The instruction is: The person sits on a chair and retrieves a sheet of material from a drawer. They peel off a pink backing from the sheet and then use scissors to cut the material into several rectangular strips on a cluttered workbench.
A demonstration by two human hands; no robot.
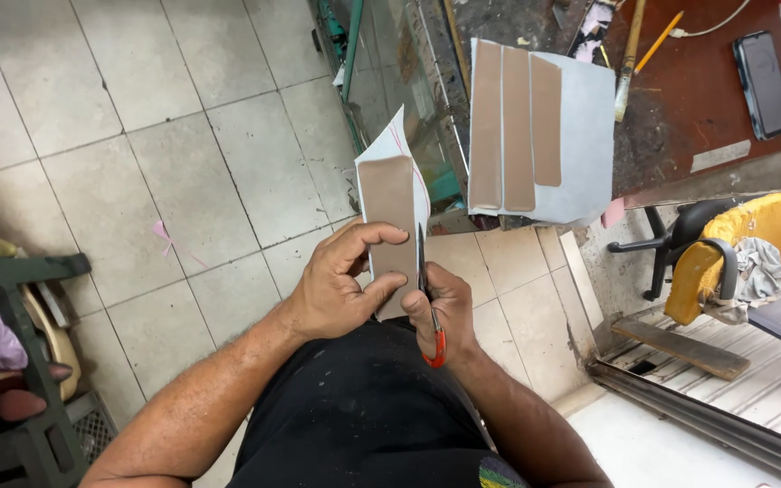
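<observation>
My left hand (341,280) pinches a white sheet (390,154) with a tan strip (389,212) stuck on it, held upright in front of my body. My right hand (445,312) grips scissors with red handles (434,348); the dark blades (421,262) point up along the right edge of the tan strip. On the bench edge beyond lies a second grey-white sheet (585,145) bearing three tan strips (517,126) side by side.
A dark, stained workbench (698,99) at top right carries a phone (764,83), a pencil (660,41) and a brush (627,63). A yellow-padded chair (734,253) stands at right, a green rack (11,289) at left, and a wooden plank (680,348) lies on the step.
</observation>
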